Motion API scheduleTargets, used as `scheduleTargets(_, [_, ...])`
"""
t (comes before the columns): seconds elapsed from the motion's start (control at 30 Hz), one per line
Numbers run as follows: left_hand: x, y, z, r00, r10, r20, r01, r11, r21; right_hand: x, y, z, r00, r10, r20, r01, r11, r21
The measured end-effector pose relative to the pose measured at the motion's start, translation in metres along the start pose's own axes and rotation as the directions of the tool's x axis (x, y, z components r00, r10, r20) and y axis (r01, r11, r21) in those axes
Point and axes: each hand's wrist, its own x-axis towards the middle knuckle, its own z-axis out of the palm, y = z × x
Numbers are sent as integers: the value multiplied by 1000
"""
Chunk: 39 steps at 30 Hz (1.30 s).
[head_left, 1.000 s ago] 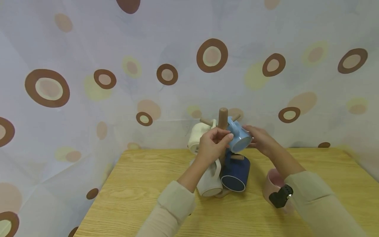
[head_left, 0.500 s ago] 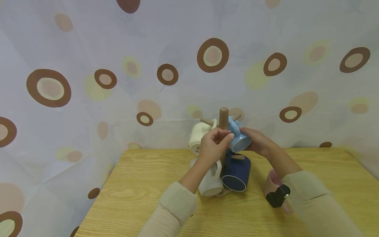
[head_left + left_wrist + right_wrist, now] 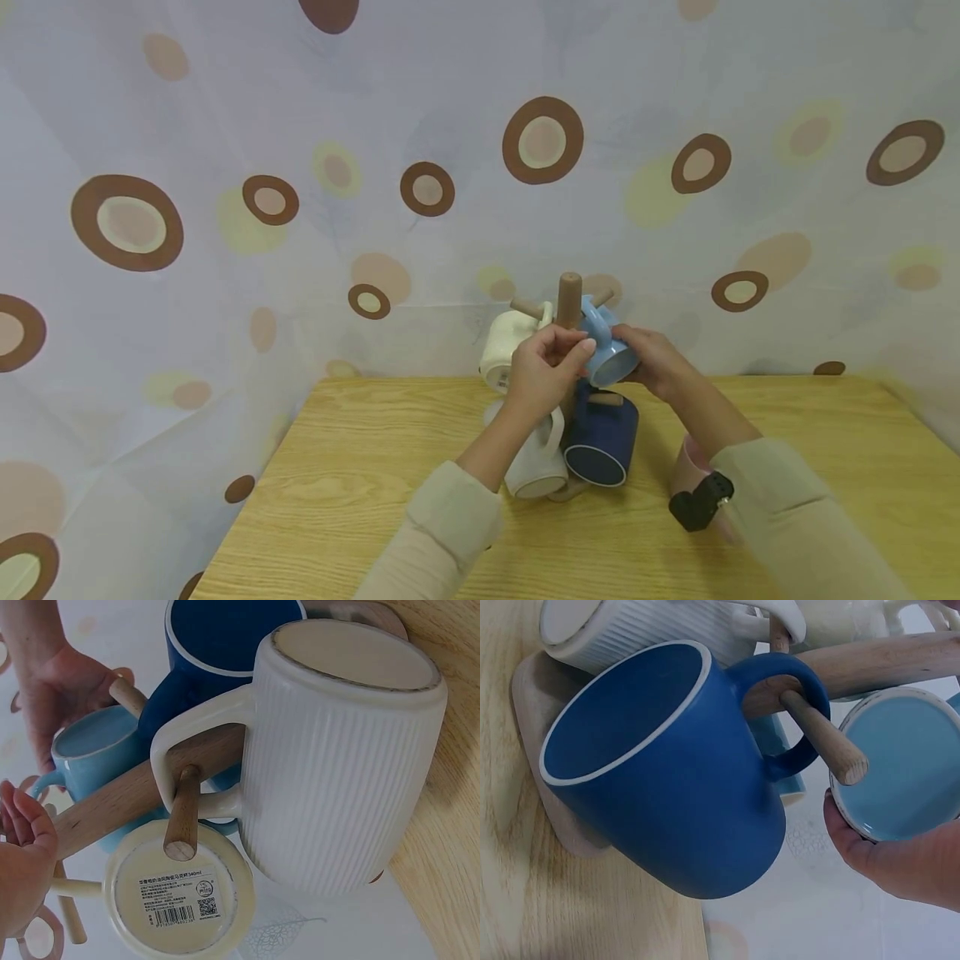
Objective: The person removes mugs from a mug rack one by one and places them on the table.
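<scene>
My right hand [image 3: 656, 362] grips the body of a light blue mug [image 3: 613, 362], tilted mouth-down high on a wooden mug tree [image 3: 570, 298]. In the right wrist view its fingers curl along the mug's round end [image 3: 900, 765]. The thumb and fingertips of my left hand [image 3: 538, 367] pinch at the mug's handle, beside the post. A peg [image 3: 602, 297] shows just behind that handle. On other pegs hang a cream mug [image 3: 180, 889], a white ribbed mug [image 3: 345, 750] and a navy blue mug [image 3: 675, 765], the navy one below the light blue mug.
A pink mug [image 3: 684, 475] stands on the wooden table [image 3: 375, 467], partly hidden by the right forearm and its black wrist camera [image 3: 701, 500]. Behind the navy mug, part of another light blue piece [image 3: 771, 739] shows. A patterned curtain [image 3: 450, 267] closes off the back.
My right hand has shifted from the light blue mug's far side to lower round its body, and its forearm has moved slightly left. The left hand keeps its place at the handle.
</scene>
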Motion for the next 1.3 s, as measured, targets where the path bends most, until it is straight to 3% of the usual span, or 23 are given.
scheduleTargets(0.37, [-1, 2, 1, 1000, -7, -6, 7, 1000, -12, -7, -4, 4, 988, 50, -146, -35, 994, 107])
scheduleTargets(0.63, [-2, 1, 2, 1000, -15, -26, 14, 1000, -13, -12, -8, -1, 978, 69, -199, -35, 985, 170])
scheduleTargets(0.87, [-2, 2, 2, 999, -10, -36, 9, 1000, -21, -17, -12, -6, 963, 98, -253, -12, 948, 319])
scheduleTargets(1.0, [-3, 3, 4, 999, -12, -35, 12, 1000, -11, -22, -10, -10, 957, 110, -267, -2, 928, 372])
scheduleTargets(1.3, [-3, 2, 5, 999, -6, -54, 4, 999, -31, -34, -4, -16, 964, 88, -253, 21, 916, 400])
